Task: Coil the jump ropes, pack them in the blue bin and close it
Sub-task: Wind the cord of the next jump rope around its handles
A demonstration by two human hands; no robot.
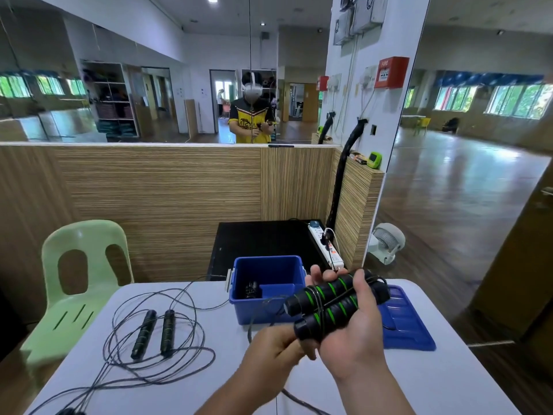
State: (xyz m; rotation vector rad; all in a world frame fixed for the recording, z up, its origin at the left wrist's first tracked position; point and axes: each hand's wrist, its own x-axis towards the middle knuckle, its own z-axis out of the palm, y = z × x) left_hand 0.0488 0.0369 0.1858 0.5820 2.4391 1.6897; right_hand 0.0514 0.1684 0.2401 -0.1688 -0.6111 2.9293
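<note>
My right hand [353,333] grips two black handles with green stripes [329,304], held side by side with thin black cord wound around them. My left hand [269,351] sits just below and left of them, its fingers curled and pinching the cord near the handles' ends. The open blue bin [239,298] stands right behind the handles; a dark coiled rope [253,290] lies inside it. The blue lid [404,322] lies flat to the bin's right. A second jump rope [155,332] with black handles lies uncoiled on the white table at left.
A pale green plastic chair [80,283] stands at the table's left corner. Behind the table are a black surface with a white power strip [326,247], a wood-grain partition and wall mirrors. A small fan [386,242] sits on the floor at right.
</note>
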